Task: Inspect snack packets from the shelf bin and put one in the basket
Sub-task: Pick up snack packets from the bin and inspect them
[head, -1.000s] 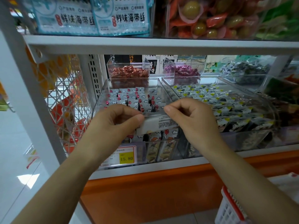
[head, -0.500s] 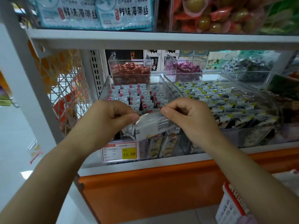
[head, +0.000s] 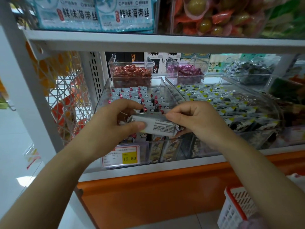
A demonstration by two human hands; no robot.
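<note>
**Silver packet held crosswise over the bin**

A small silver foil snack packet [head: 156, 126] with fine black print is held at the centre of the frame, above the front of the clear plastic shelf bin [head: 105, 91]. Its long axis is laid left to right, with the right end slightly lower and the printed face turned toward the camera. The left end is pinched by the left hand [head: 107, 126], the right end by the right hand [head: 199, 123]. A white slatted plastic basket with a red rim [head: 236, 207] is seen at the lower right.

silver snack packet [head: 158, 125] w/ printed back up, over clear bin [head: 105, 95], white basket [head: 234, 210] low right
</note>
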